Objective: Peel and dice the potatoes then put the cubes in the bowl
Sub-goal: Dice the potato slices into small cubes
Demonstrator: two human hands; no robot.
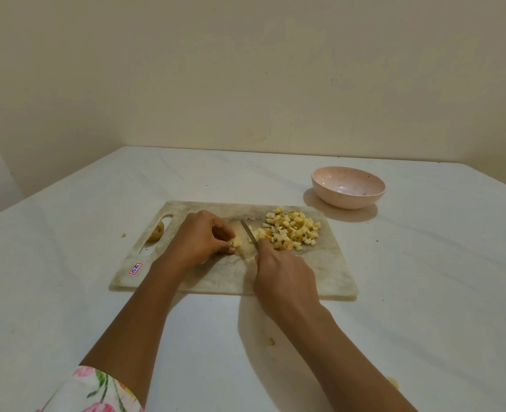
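dicing: the left hand (199, 237) is pinching a small potato piece (236, 242); the right hand (281, 275) is gripping the knife (249, 233) just right of those fingers (219, 230), which are best curling back. cubes (293, 230) are lying beyond, the bowl (348, 202) well apart.

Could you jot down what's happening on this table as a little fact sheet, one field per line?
Left hand: pinches a small pale yellow potato piece
Right hand: grips a slim metal-bladed knife, blade between that piece and the heap
Work surface: pale marbled rectangular cutting board
Cut so far: heap of yellow potato cubes on the board's right part
Container: round pink bowl beyond the board's right corner, no cubes in it yet
Also there: brownish potato at the board's handle slot
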